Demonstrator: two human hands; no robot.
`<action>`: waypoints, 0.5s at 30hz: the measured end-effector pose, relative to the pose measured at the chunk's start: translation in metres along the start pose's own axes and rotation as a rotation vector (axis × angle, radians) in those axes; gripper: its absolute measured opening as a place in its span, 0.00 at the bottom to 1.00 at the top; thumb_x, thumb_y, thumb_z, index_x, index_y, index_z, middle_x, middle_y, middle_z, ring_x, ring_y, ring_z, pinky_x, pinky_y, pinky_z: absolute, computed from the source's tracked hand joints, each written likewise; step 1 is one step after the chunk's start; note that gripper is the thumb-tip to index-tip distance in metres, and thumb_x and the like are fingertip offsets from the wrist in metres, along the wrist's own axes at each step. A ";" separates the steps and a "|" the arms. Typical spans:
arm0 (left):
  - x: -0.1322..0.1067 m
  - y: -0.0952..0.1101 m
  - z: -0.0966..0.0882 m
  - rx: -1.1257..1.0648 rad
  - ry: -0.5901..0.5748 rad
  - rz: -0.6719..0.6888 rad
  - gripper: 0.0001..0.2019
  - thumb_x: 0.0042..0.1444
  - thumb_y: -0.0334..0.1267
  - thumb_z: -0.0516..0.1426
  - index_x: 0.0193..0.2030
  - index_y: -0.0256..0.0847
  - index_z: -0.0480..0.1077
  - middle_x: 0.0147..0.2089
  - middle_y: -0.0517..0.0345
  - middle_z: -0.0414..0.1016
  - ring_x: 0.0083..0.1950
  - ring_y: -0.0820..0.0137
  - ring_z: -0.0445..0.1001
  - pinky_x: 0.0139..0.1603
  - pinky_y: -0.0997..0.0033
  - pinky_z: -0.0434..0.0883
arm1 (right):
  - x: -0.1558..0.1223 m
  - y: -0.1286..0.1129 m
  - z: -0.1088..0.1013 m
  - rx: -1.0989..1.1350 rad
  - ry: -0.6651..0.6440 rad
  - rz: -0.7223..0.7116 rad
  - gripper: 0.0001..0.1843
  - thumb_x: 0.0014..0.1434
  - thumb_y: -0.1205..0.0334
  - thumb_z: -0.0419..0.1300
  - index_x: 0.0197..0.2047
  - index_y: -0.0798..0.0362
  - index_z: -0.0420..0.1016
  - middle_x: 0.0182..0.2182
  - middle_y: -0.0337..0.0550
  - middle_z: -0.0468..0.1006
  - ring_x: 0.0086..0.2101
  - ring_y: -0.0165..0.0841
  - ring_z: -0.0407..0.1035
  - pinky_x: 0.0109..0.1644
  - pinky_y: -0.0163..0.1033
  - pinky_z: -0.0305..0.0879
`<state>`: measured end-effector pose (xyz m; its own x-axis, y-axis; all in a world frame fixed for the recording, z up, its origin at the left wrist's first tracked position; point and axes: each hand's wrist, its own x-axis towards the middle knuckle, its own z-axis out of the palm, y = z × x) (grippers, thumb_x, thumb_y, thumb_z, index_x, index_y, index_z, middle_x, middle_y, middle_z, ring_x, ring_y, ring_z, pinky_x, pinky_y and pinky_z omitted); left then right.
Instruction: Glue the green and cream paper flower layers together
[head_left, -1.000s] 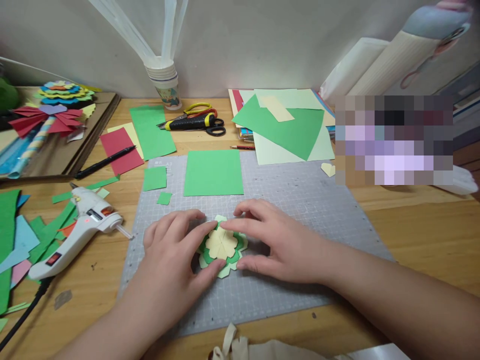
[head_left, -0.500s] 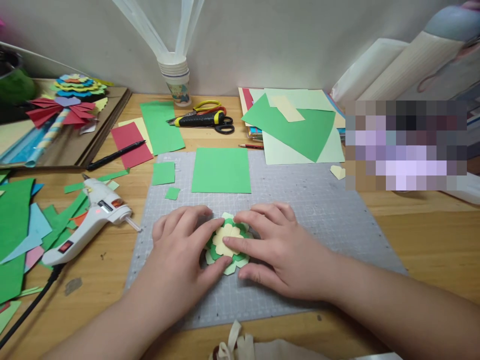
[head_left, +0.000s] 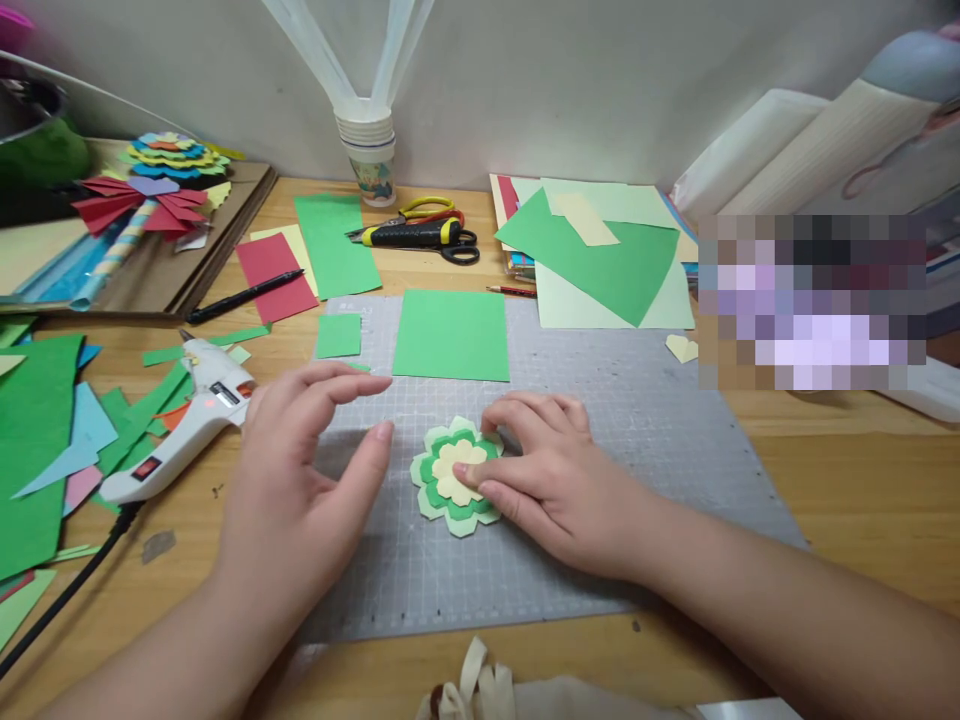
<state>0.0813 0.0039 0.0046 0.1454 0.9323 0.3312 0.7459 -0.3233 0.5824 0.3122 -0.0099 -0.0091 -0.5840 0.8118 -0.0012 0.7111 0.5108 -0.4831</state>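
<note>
A layered paper flower [head_left: 448,484] lies flat on the grey cutting mat [head_left: 637,420]. Its layers go from pale green outside, through darker green, to a cream centre. My right hand [head_left: 559,480] rests on the flower's right side, index fingertip pressed on the cream layer and thumb close beside it; the other fingers curl at the upper right petals. To the left, my left hand [head_left: 300,490] is raised off the flower, empty, with thumb and fingers apart. A green paper square [head_left: 451,335] lies just beyond the flower.
A white glue gun [head_left: 180,435] lies at the left, its front partly behind my left hand, among green paper scraps [head_left: 37,450]. Scissors [head_left: 459,248], a black pen [head_left: 244,297], paper cups [head_left: 371,165] and stacked coloured sheets [head_left: 615,260] stand or lie further back.
My left hand has let go of the flower and moved left and up, opening. My right hand stays on the flower, its thumb drawn in toward the index finger. The view has shifted slightly.
</note>
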 end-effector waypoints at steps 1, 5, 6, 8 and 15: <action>0.000 0.000 -0.001 -0.006 0.008 -0.017 0.10 0.62 0.39 0.54 0.49 0.48 0.69 0.52 0.55 0.70 0.57 0.59 0.69 0.60 0.51 0.64 | 0.001 0.000 0.000 0.002 0.000 0.001 0.19 0.70 0.53 0.47 0.47 0.39 0.81 0.49 0.48 0.68 0.56 0.42 0.57 0.53 0.53 0.46; -0.002 0.000 0.001 -0.012 -0.014 -0.008 0.09 0.61 0.39 0.55 0.48 0.48 0.71 0.51 0.56 0.70 0.57 0.58 0.68 0.59 0.49 0.64 | 0.002 0.003 0.000 0.000 0.016 -0.011 0.20 0.70 0.53 0.47 0.44 0.38 0.82 0.49 0.47 0.68 0.55 0.41 0.57 0.54 0.53 0.45; -0.002 -0.001 0.002 -0.013 -0.019 0.000 0.09 0.61 0.39 0.55 0.47 0.48 0.71 0.50 0.55 0.70 0.57 0.58 0.68 0.59 0.49 0.63 | 0.003 0.003 0.000 0.000 0.020 -0.013 0.20 0.70 0.52 0.47 0.44 0.38 0.82 0.49 0.47 0.68 0.55 0.41 0.57 0.54 0.53 0.45; -0.003 -0.002 0.004 -0.013 -0.035 0.006 0.09 0.61 0.39 0.55 0.46 0.47 0.72 0.50 0.55 0.70 0.57 0.58 0.68 0.59 0.48 0.63 | 0.004 0.005 0.001 0.001 0.026 -0.020 0.21 0.70 0.51 0.46 0.43 0.39 0.82 0.49 0.46 0.68 0.55 0.40 0.58 0.54 0.53 0.45; -0.003 -0.007 0.011 0.003 -0.125 0.026 0.09 0.60 0.39 0.55 0.44 0.45 0.74 0.49 0.53 0.71 0.55 0.58 0.69 0.58 0.49 0.63 | 0.004 0.005 0.001 -0.006 0.033 -0.019 0.23 0.70 0.49 0.45 0.42 0.41 0.82 0.49 0.47 0.68 0.54 0.39 0.58 0.56 0.54 0.44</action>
<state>0.0830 0.0055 -0.0088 0.2447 0.9365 0.2510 0.7429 -0.3475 0.5721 0.3129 -0.0045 -0.0122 -0.5845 0.8105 0.0367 0.7024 0.5281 -0.4772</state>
